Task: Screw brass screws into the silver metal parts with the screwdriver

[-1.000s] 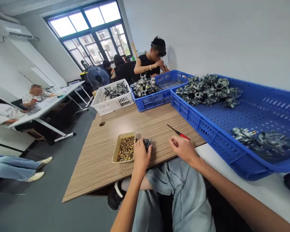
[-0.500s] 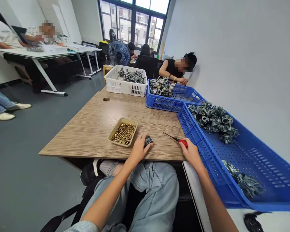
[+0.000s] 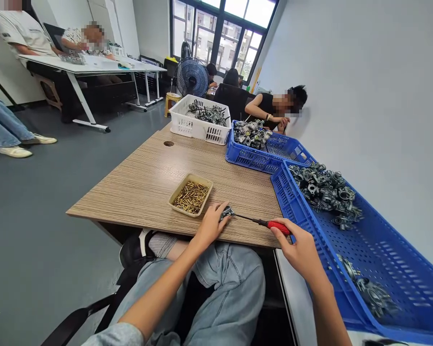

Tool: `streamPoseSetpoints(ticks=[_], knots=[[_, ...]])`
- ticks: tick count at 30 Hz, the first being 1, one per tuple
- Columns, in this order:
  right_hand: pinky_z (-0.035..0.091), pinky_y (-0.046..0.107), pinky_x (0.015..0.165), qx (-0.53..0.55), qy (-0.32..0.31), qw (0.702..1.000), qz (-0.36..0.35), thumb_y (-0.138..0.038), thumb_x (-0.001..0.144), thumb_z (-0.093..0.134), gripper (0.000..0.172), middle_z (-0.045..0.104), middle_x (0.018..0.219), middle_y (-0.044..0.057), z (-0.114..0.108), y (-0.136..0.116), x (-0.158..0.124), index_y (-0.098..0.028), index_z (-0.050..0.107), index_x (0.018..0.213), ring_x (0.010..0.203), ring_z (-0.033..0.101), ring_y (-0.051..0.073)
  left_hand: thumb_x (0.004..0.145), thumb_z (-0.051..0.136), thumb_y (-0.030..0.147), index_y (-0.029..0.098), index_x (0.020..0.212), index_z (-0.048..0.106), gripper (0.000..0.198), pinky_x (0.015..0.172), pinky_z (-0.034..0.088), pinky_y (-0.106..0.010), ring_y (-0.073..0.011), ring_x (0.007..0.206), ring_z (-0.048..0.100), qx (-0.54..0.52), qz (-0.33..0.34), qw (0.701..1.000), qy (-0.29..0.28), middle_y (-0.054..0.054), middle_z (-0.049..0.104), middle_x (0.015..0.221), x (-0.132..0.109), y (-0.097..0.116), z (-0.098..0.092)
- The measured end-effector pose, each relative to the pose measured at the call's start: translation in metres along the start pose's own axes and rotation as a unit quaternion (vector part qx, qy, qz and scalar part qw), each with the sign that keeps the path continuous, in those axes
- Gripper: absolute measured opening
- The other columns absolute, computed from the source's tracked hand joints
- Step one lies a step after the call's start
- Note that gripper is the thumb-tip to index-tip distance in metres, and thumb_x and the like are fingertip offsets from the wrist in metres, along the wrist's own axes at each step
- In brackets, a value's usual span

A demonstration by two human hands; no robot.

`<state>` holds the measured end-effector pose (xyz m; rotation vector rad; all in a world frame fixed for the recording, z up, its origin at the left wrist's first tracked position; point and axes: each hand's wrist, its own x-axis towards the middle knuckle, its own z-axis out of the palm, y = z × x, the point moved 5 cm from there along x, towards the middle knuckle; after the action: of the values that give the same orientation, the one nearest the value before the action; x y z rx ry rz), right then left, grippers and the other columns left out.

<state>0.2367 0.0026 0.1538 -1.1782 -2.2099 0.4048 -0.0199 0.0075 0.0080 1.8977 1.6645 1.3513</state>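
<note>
We see the right hand (image 3: 299, 247) wrapped around the red handle of a screwdriver (image 3: 278, 227), its shaft pointing left to a small grey metal part (image 3: 226, 212). The left hand (image 3: 211, 222) grips that part near the close edge of the wooden table (image 3: 140, 182). Left of it we find a tray (image 3: 182, 209) of brass pieces (image 3: 191, 196); right, a large blue crate (image 3: 296, 204); far, a white basket (image 3: 182, 126).

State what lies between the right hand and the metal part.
The head view shows the red-handled screwdriver, its shaft pointing from the right hand toward the metal part.
</note>
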Motion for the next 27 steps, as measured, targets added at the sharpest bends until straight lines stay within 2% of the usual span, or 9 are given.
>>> streamPoseSetpoints(ticks=[7, 12, 21, 27], knots=[[0.049, 0.028, 0.073, -0.001, -0.014, 1.000, 0.021, -0.050, 0.106, 0.058, 0.034, 0.078, 0.090, 0.004, 0.004, -0.004, 0.001, -0.022, 0.076, 0.101, 0.079, 0.070, 0.020, 0.107, 0.060, 0.033, 0.029, 0.162, 0.048, 0.057, 0.113, 0.053, -0.050, -0.0301, 0.126, 0.062, 0.013, -0.003, 1.000, -0.002, -0.012, 0.063, 0.138, -0.001, 0.002, 0.000], [0.046, 0.027, 0.068, -0.006, -0.014, 1.000, 0.026, -0.051, 0.105, 0.057, 0.037, 0.075, 0.080, 0.002, 0.006, -0.006, 0.001, -0.021, 0.077, 0.097, 0.070, 0.065, 0.017, 0.107, 0.059, 0.033, 0.029, 0.162, 0.048, 0.056, 0.112, 0.053, -0.050, -0.0305, 0.124, 0.062, 0.018, -0.007, 1.000, -0.009, -0.012, 0.063, 0.139, -0.001, 0.001, 0.001], [0.046, 0.028, 0.069, -0.005, -0.024, 0.999, 0.032, -0.053, 0.105, 0.056, 0.038, 0.076, 0.082, 0.002, 0.013, -0.002, 0.003, -0.022, 0.076, 0.097, 0.071, 0.067, 0.018, 0.107, 0.059, 0.032, 0.030, 0.161, 0.048, 0.055, 0.113, 0.052, -0.049, -0.0300, 0.126, 0.061, 0.014, -0.004, 1.000, -0.010, -0.011, 0.063, 0.139, -0.001, 0.001, 0.001], [0.048, 0.031, 0.074, -0.048, -0.055, 0.996, 0.053, -0.052, 0.108, 0.049, 0.035, 0.080, 0.096, 0.005, 0.016, -0.009, 0.002, -0.025, 0.071, 0.109, 0.084, 0.074, 0.023, 0.107, 0.058, 0.031, 0.029, 0.162, 0.047, 0.056, 0.113, 0.052, -0.050, -0.0300, 0.126, 0.060, 0.013, -0.006, 1.000, -0.009, -0.012, 0.062, 0.140, -0.001, 0.002, 0.001]])
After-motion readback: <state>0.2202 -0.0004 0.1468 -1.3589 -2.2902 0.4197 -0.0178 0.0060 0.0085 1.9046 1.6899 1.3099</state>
